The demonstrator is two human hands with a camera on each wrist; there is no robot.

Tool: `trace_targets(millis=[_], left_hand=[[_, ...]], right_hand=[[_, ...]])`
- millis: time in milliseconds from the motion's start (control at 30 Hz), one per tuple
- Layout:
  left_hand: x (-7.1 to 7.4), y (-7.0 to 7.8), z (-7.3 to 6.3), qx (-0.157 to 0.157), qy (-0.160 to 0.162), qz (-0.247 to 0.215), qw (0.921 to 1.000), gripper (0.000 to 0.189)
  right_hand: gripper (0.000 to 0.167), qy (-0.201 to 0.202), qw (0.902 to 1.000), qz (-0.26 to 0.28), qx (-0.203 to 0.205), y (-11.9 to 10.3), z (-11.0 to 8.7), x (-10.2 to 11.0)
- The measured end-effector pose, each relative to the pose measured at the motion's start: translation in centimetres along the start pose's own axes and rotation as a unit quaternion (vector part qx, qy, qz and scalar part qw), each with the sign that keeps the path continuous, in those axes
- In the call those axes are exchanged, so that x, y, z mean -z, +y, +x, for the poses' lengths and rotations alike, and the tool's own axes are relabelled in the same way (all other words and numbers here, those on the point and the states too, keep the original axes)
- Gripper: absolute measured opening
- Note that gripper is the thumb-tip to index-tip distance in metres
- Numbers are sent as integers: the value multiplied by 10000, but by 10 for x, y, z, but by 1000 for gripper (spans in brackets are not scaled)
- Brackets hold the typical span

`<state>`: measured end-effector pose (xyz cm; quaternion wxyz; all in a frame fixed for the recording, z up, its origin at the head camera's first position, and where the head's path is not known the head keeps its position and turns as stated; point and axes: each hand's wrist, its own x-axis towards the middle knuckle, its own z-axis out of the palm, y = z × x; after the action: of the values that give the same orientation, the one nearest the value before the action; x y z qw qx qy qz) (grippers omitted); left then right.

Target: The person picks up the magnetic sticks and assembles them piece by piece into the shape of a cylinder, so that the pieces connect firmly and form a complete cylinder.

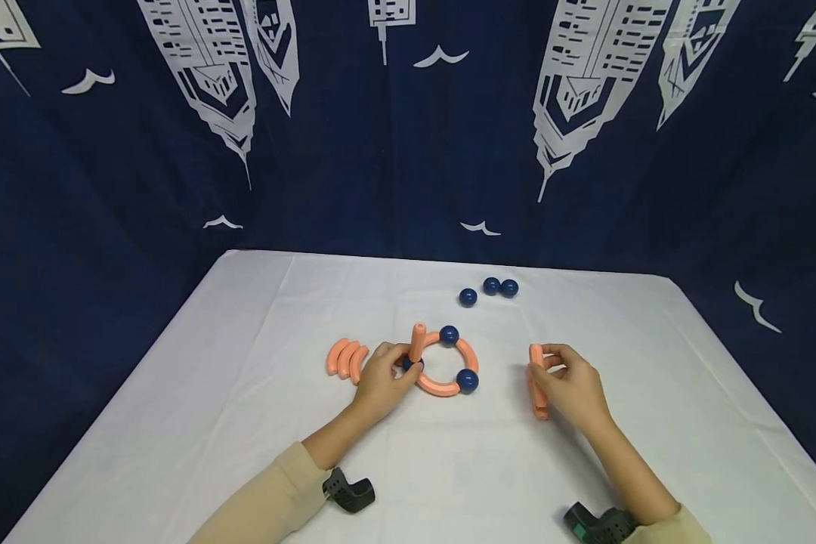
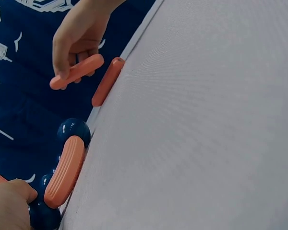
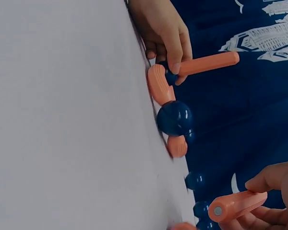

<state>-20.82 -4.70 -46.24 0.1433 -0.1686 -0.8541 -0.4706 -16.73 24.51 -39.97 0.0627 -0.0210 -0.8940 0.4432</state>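
Observation:
On the white table lies a ring of curved orange rods [image 1: 438, 388] joined by blue balls [image 1: 467, 380]. My left hand [image 1: 384, 378] pinches the blue ball [image 3: 171, 77] on the ring's left side between thumb and fingers. From that ball a straight orange rod [image 1: 417, 344] stands up. Off to the right of the ring, my right hand [image 1: 571, 385] holds another straight orange rod [image 3: 240, 205], raised above the table; a grey disc shows in its end. Just under it, a similar straight rod [image 2: 108, 82] lies on the tabletop.
Left of the ring, several curved orange rods [image 1: 344, 358] lie side by side, close to my left hand. Loose blue balls [image 1: 492, 286] sit behind the ring. A dark blue curtain [image 1: 408, 166] with white printed buildings hangs beyond the table's far edge.

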Motion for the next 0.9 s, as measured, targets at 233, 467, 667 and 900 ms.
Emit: trace_targets(millis=[233, 467, 667, 900], left_hand=[[-1, 0, 2, 35, -126, 35, 9999, 25], [1, 1, 2, 33, -89, -14, 10000, 24], [1, 1, 2, 19, -58, -51, 10000, 24], [1, -2, 3, 17, -44, 0, 10000, 24]], right_hand=[[37, 34, 9993, 365, 15, -9, 2, -12], [28, 77, 9985, 321, 445, -22, 7, -27], [26, 72, 9968, 413, 683, -29, 12, -36], [26, 72, 9943, 704, 804, -36, 15, -42]])
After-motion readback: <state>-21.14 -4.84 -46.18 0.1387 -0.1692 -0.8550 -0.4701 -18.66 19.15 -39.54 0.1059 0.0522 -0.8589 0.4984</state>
